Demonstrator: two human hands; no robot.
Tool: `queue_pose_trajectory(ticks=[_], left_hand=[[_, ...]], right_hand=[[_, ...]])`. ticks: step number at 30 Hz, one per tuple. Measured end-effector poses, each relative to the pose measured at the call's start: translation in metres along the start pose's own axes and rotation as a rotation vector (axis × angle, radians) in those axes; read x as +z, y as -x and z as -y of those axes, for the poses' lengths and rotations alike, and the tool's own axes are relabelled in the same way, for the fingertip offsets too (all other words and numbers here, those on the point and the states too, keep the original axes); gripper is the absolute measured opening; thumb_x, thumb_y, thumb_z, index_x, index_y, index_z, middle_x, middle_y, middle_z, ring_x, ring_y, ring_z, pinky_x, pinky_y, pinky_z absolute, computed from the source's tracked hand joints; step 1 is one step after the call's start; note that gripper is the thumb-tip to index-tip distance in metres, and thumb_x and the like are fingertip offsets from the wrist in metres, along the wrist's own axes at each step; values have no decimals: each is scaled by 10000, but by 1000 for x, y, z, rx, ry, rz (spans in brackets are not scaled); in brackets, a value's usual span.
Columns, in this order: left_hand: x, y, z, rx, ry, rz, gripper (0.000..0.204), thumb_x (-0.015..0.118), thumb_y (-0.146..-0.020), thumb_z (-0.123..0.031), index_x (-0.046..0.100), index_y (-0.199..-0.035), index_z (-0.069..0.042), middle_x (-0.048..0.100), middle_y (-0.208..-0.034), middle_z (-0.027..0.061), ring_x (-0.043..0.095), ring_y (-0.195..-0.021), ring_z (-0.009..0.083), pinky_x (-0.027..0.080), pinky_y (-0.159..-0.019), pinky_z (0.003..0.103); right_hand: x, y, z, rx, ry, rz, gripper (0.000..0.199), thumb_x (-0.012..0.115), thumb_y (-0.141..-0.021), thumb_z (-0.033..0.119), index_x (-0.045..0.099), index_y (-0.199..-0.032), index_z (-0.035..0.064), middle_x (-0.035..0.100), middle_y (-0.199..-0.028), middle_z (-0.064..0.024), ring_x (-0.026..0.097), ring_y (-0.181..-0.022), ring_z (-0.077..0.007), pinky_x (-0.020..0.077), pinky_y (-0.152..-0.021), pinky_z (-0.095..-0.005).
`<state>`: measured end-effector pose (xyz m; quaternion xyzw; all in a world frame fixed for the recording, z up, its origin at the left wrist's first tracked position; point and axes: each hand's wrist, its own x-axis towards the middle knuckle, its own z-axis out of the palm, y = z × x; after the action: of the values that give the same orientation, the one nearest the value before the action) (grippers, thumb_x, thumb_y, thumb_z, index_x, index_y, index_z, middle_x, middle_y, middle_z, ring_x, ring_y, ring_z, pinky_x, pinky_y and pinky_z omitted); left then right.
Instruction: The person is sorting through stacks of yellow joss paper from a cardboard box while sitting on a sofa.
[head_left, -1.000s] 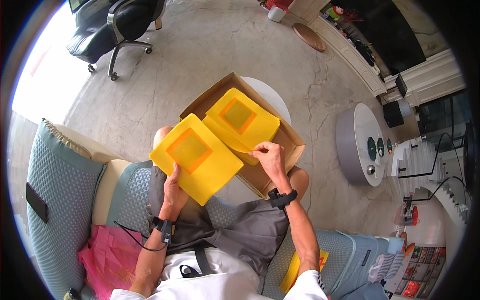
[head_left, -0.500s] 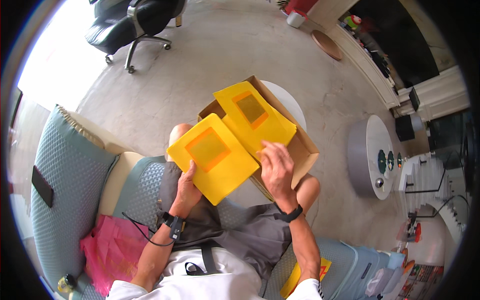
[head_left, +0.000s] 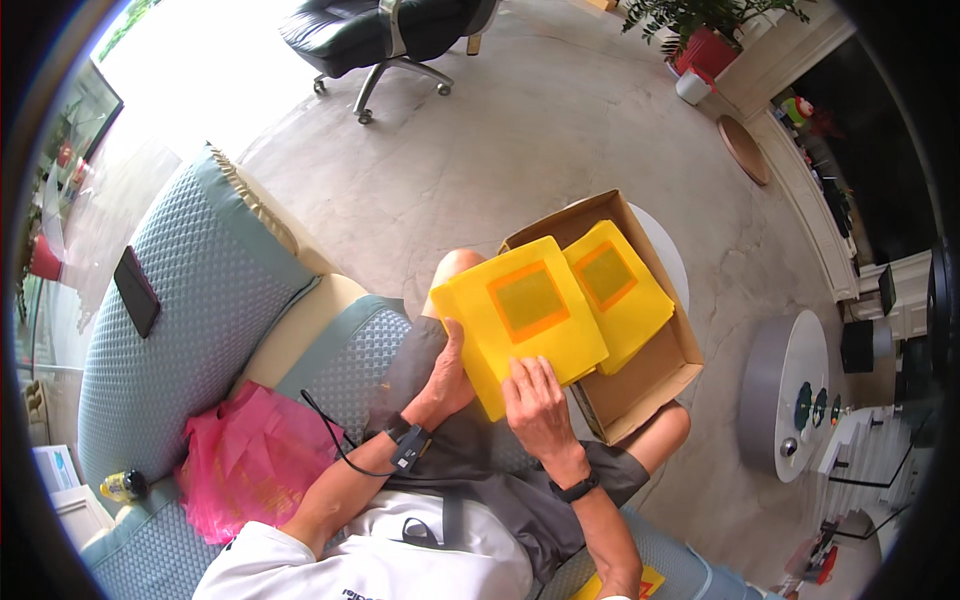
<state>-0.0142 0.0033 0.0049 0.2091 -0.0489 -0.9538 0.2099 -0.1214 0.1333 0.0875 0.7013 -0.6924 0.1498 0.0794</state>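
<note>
The left hand [head_left: 450, 375] grips the near-left edge of a yellow envelope [head_left: 520, 320], thumb on top, while the right hand [head_left: 537, 400] rests flat with fingers spread on its near edge; beyond them, a second envelope [head_left: 620, 290] lies in a cardboard box [head_left: 650, 385]

A home living room: quilted sofa [head_left: 170, 310], potted plant [head_left: 705, 30], round side table [head_left: 790, 390].

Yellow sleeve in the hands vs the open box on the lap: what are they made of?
Yellow sleeve: looks like thin matte paper or fabric-like sheet, with a darker, maybe see-through window framed in orange; it lies flat under the left hand and right hand. Open box: plain brown cardboard, dull finish, raw flaps and edges.
</note>
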Motion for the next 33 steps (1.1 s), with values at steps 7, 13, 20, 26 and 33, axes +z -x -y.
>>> queue_pose_trajectory(ticks=[7,13,20,26,33], left_hand=[[3,2,1,33,-80,91,681,629,-1015,-518,461,-1519,-92,559,-1516,97,531,-1383,291,423,-1175,461],[2,2,-1,40,-99,63,567,620,-1054,-419,470,-1490,-88,593,-1449,102,563,-1337,288,451,-1148,455],[-1,0,1,24,-106,27,535,615,-1063,-388,477,-1479,-81,605,-1426,117,598,-1290,292,493,-1104,454],[3,2,1,36,-123,24,446,622,-1069,-294,521,-1438,-65,634,-1381,114,622,-1243,286,508,-1083,460],[4,1,2,47,-141,20,412,612,-1073,-260,533,-1421,-54,646,-1353,106,627,-1220,277,505,-1066,442]], right_hand=[[4,3,11,-33,-10,23,166,668,-831,43,674,-956,-67,674,-1163,-229,639,-1125,-386,524,-1049,-535],[4,2,14,-51,-38,12,164,668,-823,40,670,-951,-64,672,-1140,-234,642,-1119,-387,522,-1052,-534],[5,2,17,-85,-42,10,162,668,-815,39,669,-943,-60,673,-1116,-227,644,-1112,-385,515,-1062,-527],[5,2,17,-86,-50,7,170,671,-814,45,672,-948,-59,677,-1147,-236,642,-1121,-389,510,-1070,-524],[8,7,15,-102,-15,35,189,662,-841,89,673,-965,-54,676,-1151,-248,636,-1134,-394,498,-1082,-526]])
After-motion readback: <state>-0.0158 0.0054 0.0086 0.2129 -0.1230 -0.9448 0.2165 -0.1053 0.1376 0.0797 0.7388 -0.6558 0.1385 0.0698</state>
